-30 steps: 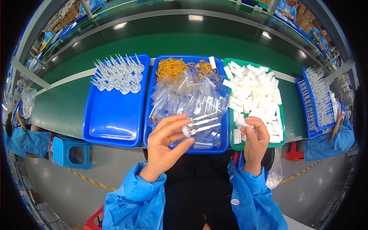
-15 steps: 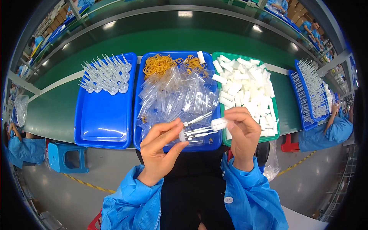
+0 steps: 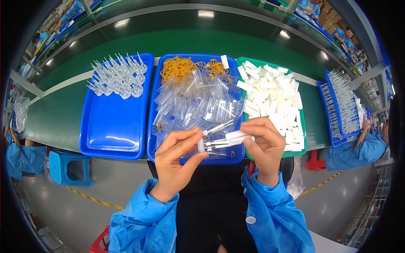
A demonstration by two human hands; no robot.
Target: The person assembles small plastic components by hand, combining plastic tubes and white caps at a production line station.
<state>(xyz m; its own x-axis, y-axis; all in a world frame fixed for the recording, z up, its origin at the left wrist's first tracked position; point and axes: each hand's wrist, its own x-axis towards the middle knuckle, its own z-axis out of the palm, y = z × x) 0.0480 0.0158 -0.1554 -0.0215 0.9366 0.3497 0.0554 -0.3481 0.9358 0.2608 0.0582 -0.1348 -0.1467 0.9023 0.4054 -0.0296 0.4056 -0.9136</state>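
Over the middle blue tray, left hand is gripping the white base of a pronged part, prongs pointing right. Right hand is holding a white block in a thumb-and-finger pinch, right at the prongs; can't quite tell if a prong is inside it. Clear sleeves and yellow bands are filling the tray. Green tray of white pieces is sitting just right, on the counter.

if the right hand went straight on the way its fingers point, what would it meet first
The right hand would likely meet the white rods in the left hand, though depth is unclear.
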